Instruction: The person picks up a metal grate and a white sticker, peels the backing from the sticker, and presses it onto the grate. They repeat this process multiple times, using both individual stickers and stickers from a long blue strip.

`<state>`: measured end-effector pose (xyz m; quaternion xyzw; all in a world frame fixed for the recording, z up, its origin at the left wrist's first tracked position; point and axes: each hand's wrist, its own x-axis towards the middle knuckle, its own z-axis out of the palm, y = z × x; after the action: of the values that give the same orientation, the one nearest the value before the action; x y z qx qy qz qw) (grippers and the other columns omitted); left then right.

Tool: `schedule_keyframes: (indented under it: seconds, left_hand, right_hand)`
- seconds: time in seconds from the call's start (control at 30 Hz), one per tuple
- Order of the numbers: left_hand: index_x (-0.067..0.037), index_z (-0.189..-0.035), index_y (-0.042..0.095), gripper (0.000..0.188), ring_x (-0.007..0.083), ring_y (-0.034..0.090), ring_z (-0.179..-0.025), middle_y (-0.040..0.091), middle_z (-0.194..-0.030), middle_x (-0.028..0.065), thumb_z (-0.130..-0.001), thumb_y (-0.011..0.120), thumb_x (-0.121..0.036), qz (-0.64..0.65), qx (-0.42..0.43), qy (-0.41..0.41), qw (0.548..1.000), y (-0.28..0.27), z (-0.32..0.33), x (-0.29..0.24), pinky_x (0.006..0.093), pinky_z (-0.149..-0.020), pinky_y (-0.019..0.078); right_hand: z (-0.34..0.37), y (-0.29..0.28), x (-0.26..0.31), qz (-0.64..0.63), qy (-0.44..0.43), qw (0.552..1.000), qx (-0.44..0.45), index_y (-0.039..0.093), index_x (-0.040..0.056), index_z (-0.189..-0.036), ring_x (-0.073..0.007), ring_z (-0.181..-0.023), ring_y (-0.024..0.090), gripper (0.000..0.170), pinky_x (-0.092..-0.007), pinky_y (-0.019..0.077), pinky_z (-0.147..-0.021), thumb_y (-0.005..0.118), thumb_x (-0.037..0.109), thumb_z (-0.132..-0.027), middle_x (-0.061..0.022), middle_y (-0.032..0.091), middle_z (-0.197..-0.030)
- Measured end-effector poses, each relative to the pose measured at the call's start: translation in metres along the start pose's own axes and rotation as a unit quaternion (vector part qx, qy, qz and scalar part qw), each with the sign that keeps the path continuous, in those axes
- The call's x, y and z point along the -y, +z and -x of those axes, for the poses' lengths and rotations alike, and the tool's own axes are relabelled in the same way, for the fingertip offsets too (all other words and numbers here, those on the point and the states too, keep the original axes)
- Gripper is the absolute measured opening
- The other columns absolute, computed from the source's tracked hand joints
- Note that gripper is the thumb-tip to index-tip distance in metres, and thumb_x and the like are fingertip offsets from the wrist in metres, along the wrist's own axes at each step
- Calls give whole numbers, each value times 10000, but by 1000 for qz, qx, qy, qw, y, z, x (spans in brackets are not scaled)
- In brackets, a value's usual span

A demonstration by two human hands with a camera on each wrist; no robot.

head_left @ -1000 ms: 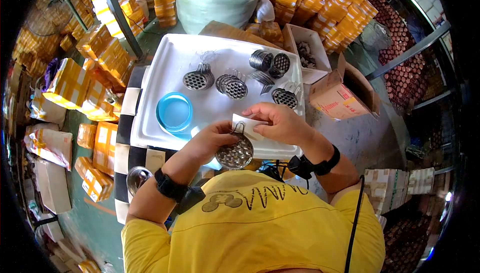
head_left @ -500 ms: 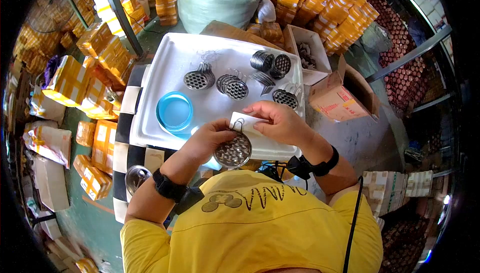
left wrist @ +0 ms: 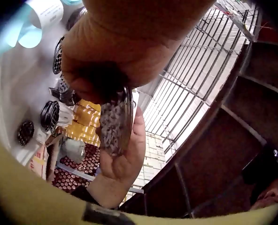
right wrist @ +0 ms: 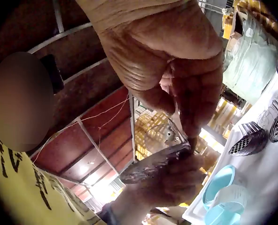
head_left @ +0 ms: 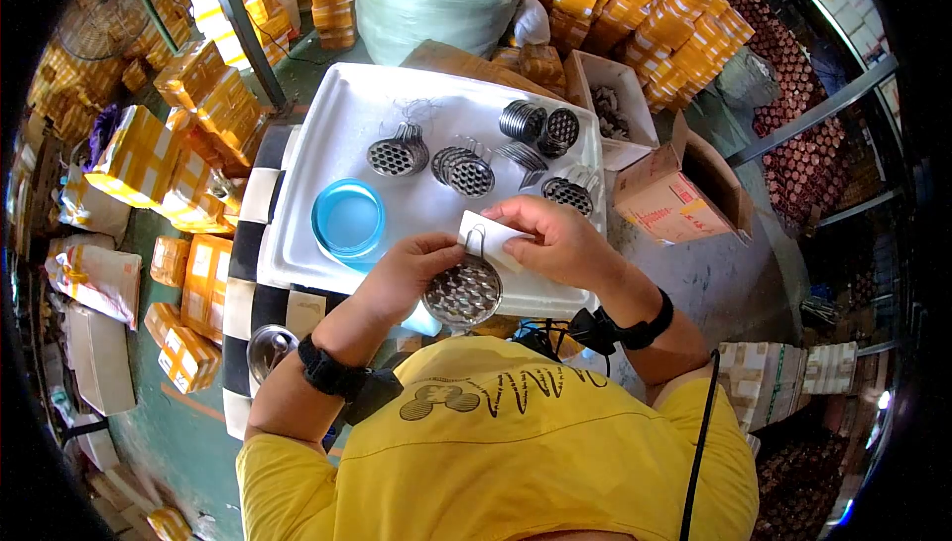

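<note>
My left hand (head_left: pixel 405 270) pinches a round perforated metal disc (head_left: pixel 462 293) near its top edge, where a wire loop rises. The disc's face is bumpy and shiny, and it hangs over the near edge of the white tray. In the right wrist view the disc (right wrist: pixel 153 164) shows nearly edge-on. My right hand (head_left: pixel 557 240) holds a small white card (head_left: pixel 488 237) between thumb and fingers, behind the wire loop. The two hands are close together in front of the yellow shirt. Several stacks of similar discs (head_left: pixel 399 154) lie on the tray.
The white tray (head_left: pixel 307 159) rests on a checkered surface (head_left: pixel 260 201). On its left side stands a blue round container (head_left: pixel 348 216). A metal bowl (head_left: pixel 271 351) is near the left forearm. An open carton (head_left: pixel 674 199) and a white box (head_left: pixel 605 95) flank the tray's right side.
The left hand and the disc have shifted slightly, and the white card now sits tilted behind the wire loop. Both hands keep their holds.
</note>
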<state>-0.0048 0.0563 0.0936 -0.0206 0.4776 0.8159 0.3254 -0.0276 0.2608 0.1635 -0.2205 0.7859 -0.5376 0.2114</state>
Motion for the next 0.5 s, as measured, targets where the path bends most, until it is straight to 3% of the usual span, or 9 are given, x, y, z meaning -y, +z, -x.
schedule_keyframes:
  seconds: [0.13,0.27,0.37,0.47,0.5]
  left_hand:
    - [26,-1002,561,211,88,562,-754,602,-863,43,-871,514,-132,-24,-8,21,999,5,1,-2,222,-690,456]
    - [39,-1005,556,205,129,588,-774,616,-875,80,-859,512,-97,-97,-10,55,994,2,-3,0,253,-705,482]
    - [38,-984,567,192,111,572,-772,613,-864,62,-853,513,-92,-194,-16,70,978,11,4,-12,245,-707,469]
    - [34,-965,574,179,100,561,-762,609,-854,47,-852,511,-90,-260,-12,76,963,17,8,-20,240,-702,461]
    - [34,-983,572,190,111,566,-779,612,-878,56,-848,515,-88,-265,-1,80,961,15,6,-20,244,-719,461]
  right_hand:
    - [1,-1,6,30,20,999,14,447,-13,-1167,-121,-998,528,360,-242,419,-849,499,-23,-811,-98,559,-1083]
    - [3,1,5,-8,32,999,12,437,0,-1189,-139,-1008,533,400,-251,422,-856,521,-20,-798,-91,540,-1119]
    - [7,3,23,46,-8,998,45,417,22,-1221,-162,-1058,508,452,-286,418,-871,541,-14,-787,-94,480,-1206]
    - [7,-4,18,64,-168,984,7,418,54,-1220,-188,-1103,474,504,-326,419,-871,577,13,-743,-109,441,-1250]
    - [9,-13,20,15,-144,989,23,407,64,-1235,-187,-1121,453,522,-336,393,-900,584,16,-746,-95,415,-1278]
